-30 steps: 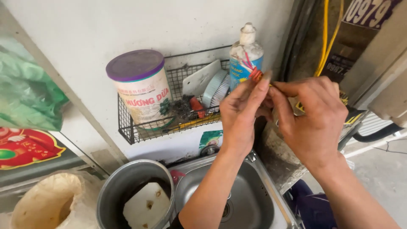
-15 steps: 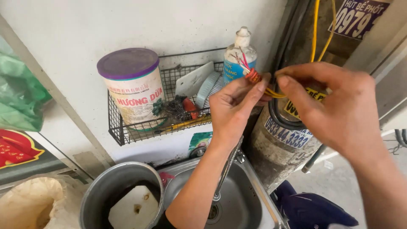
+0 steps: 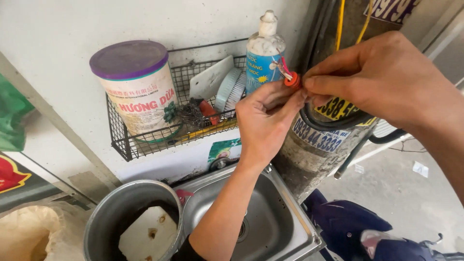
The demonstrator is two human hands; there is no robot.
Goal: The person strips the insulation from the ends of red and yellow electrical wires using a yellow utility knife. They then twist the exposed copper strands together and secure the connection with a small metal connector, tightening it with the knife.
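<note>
Above the steel sink (image 3: 270,227), just right of the wire basket (image 3: 145,140) w/ tin and brush: left hand (image 3: 266,121) and right hand (image 3: 382,77) meet, both pinching a small orange-red connector (image 3: 292,79) w/ thin wires. Judged mid-step: piece held by both, not yet set down; yellow cable (image 3: 340,19) above hangs untouched.

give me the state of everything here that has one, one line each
left hand: raised, fingers pinching the small orange piece
right hand: raised, fingertips pinching the same piece from the other side
small orange piece: held between both hands, thin pink strands sticking out
tall tin: upright in the wire basket, purple lid on
squeeze bottle: upright, capped
metal pot: uncovered, pale slab inside
sink: no water visible
</note>
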